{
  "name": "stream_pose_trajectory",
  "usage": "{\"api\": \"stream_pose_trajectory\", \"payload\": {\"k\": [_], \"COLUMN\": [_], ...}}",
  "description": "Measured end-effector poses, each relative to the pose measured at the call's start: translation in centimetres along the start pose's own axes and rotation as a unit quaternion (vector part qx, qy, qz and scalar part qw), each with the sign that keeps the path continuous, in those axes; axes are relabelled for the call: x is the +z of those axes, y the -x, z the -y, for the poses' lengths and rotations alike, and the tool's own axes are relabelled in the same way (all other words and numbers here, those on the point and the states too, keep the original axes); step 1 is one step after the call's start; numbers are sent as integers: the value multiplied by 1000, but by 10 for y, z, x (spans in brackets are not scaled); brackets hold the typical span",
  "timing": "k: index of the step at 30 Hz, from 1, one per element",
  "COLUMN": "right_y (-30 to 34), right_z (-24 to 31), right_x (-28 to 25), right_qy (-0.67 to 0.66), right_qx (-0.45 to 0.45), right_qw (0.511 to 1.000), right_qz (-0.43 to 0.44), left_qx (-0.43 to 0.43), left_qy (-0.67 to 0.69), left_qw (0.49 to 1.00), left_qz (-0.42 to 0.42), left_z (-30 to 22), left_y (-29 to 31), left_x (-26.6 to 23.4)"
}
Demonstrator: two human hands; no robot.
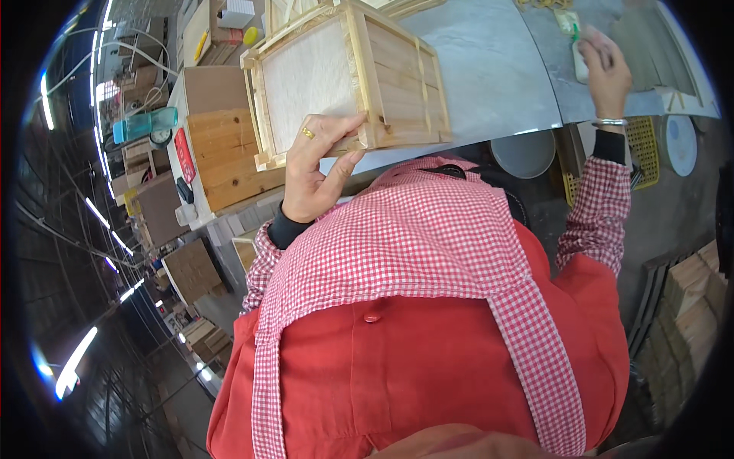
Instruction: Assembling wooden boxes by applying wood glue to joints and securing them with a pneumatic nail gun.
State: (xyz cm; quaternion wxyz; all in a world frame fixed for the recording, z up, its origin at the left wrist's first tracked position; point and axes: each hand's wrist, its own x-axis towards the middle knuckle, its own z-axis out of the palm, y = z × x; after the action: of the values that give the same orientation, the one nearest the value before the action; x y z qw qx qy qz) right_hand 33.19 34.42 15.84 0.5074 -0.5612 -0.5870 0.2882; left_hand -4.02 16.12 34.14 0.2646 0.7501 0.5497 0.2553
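Observation:
A pale wooden box [401, 84] with a framed, whitish front panel stands on the table at the upper middle. My left hand [317, 164], with a gold ring, grips its lower front edge, the fingers over the frame and the thumb below. Stretched far to the right, my right hand [609, 76] is over the grey-blue tabletop. Its fingers are bent together and partly blurred, so what they hold is not clear. Right beside those fingers lies a small white bottle-like object [581, 65] with a green part close to it.
Left of the box are a brown wooden board [225, 161], a red-handled tool [184, 157] and a teal bottle [145, 125]. Below the table's right edge are a round grey tub [524, 153] and a yellow basket [647, 153]. Stacked wooden pieces [696, 294] stand at the lower right.

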Motion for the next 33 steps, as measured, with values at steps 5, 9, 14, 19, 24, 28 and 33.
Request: {"api": "stream_pose_trajectory", "payload": {"k": [5,9,14,19,24,28,33], "right_y": [48,83,109,95,54,19,-3], "right_z": [45,62,75,62,45,-12,-122], "right_x": [127,186,151,138,148,66,-46], "right_qy": [22,-75,-171,-102,-76,8,311], "right_qx": [-181,-109,-111,-80,-53,-86,-47], "right_qw": [977,973,937,949,986,993,924], "right_qz": [106,189,285,287,139,-84,-216], "left_qx": [-28,-45,-48,-66,-64,-81,-66], "left_qy": [9,3,4,21,24,21,12], "left_qw": [999,999,999,998,998,996,998], "left_qz": [-23,-18,-14,-9,-13,-26,-21], "left_z": [-3,-5,-5,-5,-7,-8,-7], "left_y": [-1,-2,-4,-5,-5,-3,-4], "left_x": [2,1,0,1,1,3,1]}}
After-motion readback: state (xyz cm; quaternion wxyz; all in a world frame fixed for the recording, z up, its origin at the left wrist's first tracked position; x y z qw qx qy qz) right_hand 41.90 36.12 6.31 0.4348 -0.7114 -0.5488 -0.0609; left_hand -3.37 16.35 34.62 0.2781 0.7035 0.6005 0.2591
